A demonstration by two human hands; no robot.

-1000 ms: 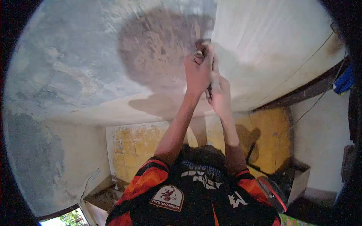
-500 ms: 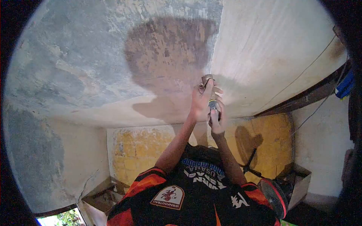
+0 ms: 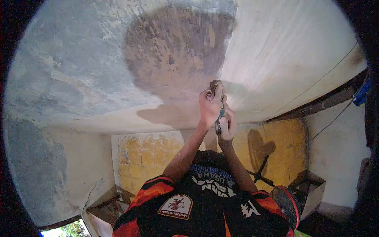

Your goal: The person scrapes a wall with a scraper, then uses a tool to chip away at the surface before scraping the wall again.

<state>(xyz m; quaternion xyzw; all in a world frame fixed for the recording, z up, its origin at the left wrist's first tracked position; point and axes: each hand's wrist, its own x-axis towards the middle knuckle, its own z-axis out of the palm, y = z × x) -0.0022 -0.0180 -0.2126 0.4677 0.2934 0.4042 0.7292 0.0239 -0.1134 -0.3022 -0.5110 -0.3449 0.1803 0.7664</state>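
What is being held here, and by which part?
A scraping tool, by its handle: left hand near the head, right hand lower down.

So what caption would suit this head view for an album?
Left hand and right hand press a small tool against the stained wall.

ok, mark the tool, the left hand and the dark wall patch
tool (image 3: 215,84), head view, top end at the wall
left hand (image 3: 210,106), head view, back of the hand
dark wall patch (image 3: 173,51), head view, its middle
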